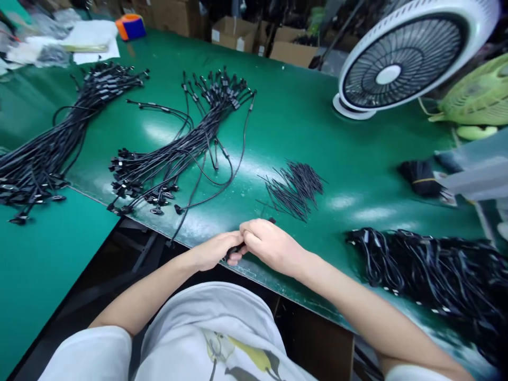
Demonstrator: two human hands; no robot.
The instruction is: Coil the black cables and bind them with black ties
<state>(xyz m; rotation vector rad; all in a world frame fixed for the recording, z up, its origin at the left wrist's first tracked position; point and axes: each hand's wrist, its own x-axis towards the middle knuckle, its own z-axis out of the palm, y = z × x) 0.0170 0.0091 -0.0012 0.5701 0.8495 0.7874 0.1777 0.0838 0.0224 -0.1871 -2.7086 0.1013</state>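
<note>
Close to the front edge of the green table, my two hands meet with fingers pressed together. My left hand (216, 250) is closed round a black cable (235, 250), mostly hidden in the fingers. Pinched against it from above is my right hand (273, 246); a small black end pokes out beyond its knuckles. Whether a thin tie is also between the fingertips is too small to tell. Just past the right hand lies a loose pile of short thin black ties (296, 188). Left of the hands, a bunch of black cables with connectors (190, 140) is spread out.
Another cable bunch (75, 121) lies at far left. Coiled black cables (428, 264) are heaped at right, below a banded black bundle (420, 177). A white fan (400, 63) and a green fan (480, 92) stand at back right. An orange and blue tape dispenser (130, 27) sits far left.
</note>
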